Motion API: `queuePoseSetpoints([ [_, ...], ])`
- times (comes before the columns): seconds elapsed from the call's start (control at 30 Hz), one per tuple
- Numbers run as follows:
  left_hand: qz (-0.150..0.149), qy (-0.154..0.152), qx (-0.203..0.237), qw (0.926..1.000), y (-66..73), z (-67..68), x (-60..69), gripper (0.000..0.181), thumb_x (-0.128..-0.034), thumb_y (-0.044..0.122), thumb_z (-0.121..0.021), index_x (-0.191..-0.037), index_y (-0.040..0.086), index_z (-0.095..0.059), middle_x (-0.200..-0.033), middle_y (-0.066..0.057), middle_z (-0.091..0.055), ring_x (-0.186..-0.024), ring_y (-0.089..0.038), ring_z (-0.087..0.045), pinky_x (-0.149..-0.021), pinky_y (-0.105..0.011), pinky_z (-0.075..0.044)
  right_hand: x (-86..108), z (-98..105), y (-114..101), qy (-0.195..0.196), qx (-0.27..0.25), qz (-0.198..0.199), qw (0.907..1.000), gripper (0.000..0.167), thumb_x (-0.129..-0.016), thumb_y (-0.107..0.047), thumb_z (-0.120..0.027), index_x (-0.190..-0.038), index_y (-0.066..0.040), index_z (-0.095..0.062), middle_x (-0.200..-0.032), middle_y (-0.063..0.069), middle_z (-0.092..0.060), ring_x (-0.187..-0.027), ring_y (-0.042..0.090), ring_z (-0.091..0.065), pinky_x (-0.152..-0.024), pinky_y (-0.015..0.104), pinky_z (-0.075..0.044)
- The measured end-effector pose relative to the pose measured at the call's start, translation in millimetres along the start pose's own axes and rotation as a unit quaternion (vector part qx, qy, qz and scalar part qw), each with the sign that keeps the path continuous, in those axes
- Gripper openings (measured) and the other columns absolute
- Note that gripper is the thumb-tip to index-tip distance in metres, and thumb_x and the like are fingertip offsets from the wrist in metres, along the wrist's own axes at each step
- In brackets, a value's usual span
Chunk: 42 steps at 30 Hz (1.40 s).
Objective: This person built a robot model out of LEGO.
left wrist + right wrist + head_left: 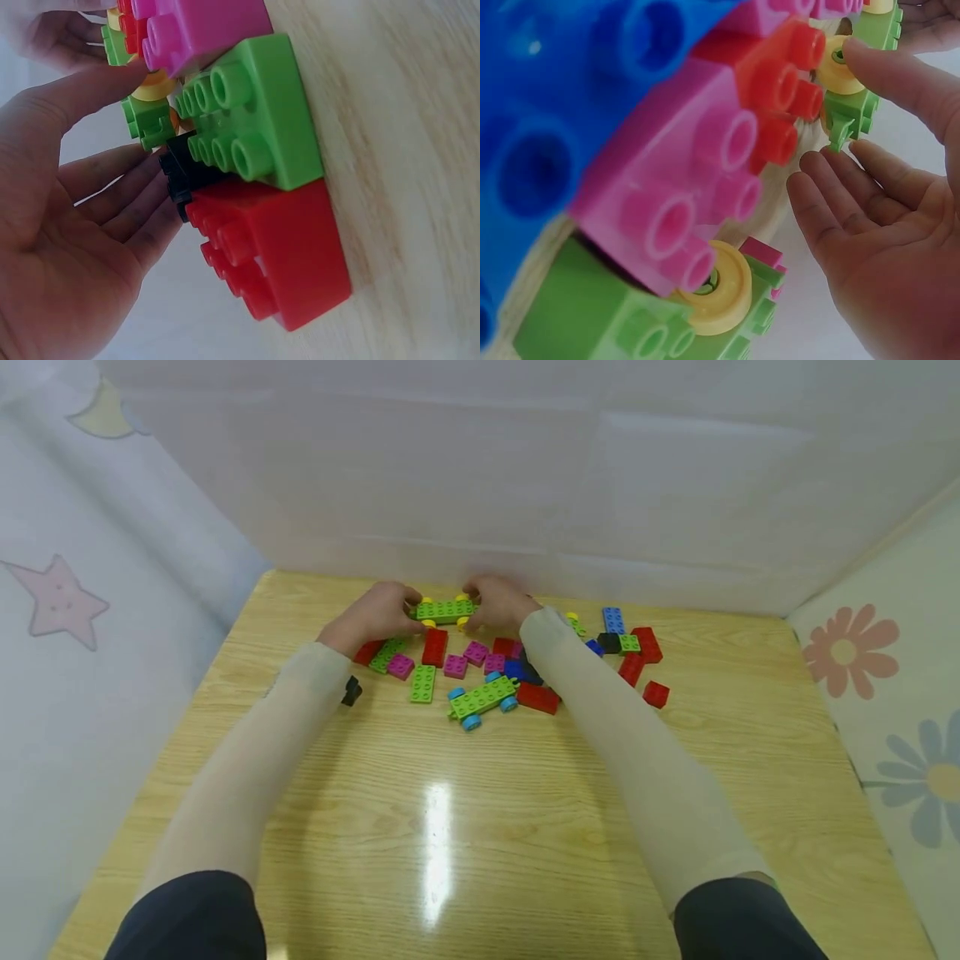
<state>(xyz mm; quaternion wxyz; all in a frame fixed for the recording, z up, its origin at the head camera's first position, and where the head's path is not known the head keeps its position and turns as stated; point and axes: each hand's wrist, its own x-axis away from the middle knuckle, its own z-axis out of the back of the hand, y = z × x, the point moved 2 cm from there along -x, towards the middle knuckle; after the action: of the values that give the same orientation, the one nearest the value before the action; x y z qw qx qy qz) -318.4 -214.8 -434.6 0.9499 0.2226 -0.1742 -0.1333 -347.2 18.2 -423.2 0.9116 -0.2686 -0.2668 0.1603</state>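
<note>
A green toy-car base with yellow wheels (446, 610) lies at the back of the table, between my two hands. My left hand (378, 612) holds its left end, the thumb at a yellow wheel (154, 86) and the other fingers behind. My right hand (501, 603) holds the right end, its thumb on another yellow wheel (838, 66). Close to the left hand stand a red brick (307, 255), a green brick (262, 97) and a black piece (196, 161). Near the right hand are pink bricks (660, 157) and a large blue brick (547, 90).
In front lies a second green car base with blue wheels (482, 697). Loose red bricks (538, 698), a flat green brick (423, 683) and a small black piece (352, 691) are scattered around. More bricks, including a blue one (612, 620), lie right. White cloth (525, 485) hangs behind the table.
</note>
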Motion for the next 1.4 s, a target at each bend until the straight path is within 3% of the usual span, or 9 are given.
queuePoseSetpoints([
  [0.6, -0.018, 0.014, 0.002, 0.9997, -1.6, -0.8, 1.5, 0.061, -0.1056, 0.021, -0.077, -0.158, -0.003, -0.058, -0.155, -0.027, -0.065, -0.138, -0.042, -0.063, -0.126, -0.06, -0.048, -1.2, -6.9, -3.5, 0.016, -0.013, 0.029, 0.9994, 0.076, -0.099, -0.024, -0.088, -0.164, -0.007, -0.053, -0.163, 0.01, -0.059, -0.144, 0.029, -0.057, -0.13, 0.044, -0.048],
  [0.8, -0.032, 0.045, 0.041, 0.9976, -1.7, 6.1, 6.4, 0.062, -0.1063, 0.022, -0.075, -0.161, 0.0, -0.057, -0.158, -0.024, -0.064, -0.14, -0.042, -0.063, -0.124, -0.06, -0.051, 5.0, -0.9, -0.5, 0.04, -0.012, 0.045, 0.9981, 0.069, -0.098, -0.031, -0.088, -0.156, -0.008, -0.06, -0.147, 0.007, -0.066, -0.126, 0.026, -0.061, -0.122, 0.043, -0.053],
  [0.93, -0.052, 0.075, 0.066, 0.9936, 1.5, 12.6, 10.2, 0.06, -0.1055, 0.023, -0.077, -0.159, 0.002, -0.06, -0.156, -0.021, -0.066, -0.141, -0.041, -0.063, -0.124, -0.06, -0.051, 9.6, 7.0, -1.2, 0.063, 0.002, 0.075, 0.9952, 0.065, -0.098, -0.032, -0.087, -0.152, -0.005, -0.063, -0.143, 0.009, -0.068, -0.123, 0.027, -0.061, -0.119, 0.043, -0.054],
  [1.17, -0.071, 0.102, 0.09, 0.9882, 12.6, 19.0, 19.0, 0.059, -0.1072, 0.027, -0.078, -0.159, 0.006, -0.061, -0.158, -0.018, -0.066, -0.145, -0.041, -0.063, -0.128, -0.06, -0.047, 34.4, 19.9, -6.0, 0.081, 0.006, 0.098, 0.9919, 0.07, -0.1, -0.033, -0.086, -0.157, -0.002, -0.06, -0.153, 0.015, -0.064, -0.134, 0.031, -0.06, -0.123, 0.047, -0.051],
  [1.4, -0.091, 0.129, 0.127, 0.9792, 29.5, 13.9, 41.6, 0.059, -0.1065, 0.027, -0.08, -0.159, 0.008, -0.062, -0.16, -0.016, -0.064, -0.146, -0.041, -0.064, -0.126, -0.059, -0.05, 69.3, 21.2, -3.9, 0.093, -0.006, 0.098, 0.9908, 0.069, -0.1, -0.034, -0.087, -0.156, -0.004, -0.061, -0.151, 0.014, -0.062, -0.135, 0.031, -0.062, -0.123, 0.047, -0.053],
])
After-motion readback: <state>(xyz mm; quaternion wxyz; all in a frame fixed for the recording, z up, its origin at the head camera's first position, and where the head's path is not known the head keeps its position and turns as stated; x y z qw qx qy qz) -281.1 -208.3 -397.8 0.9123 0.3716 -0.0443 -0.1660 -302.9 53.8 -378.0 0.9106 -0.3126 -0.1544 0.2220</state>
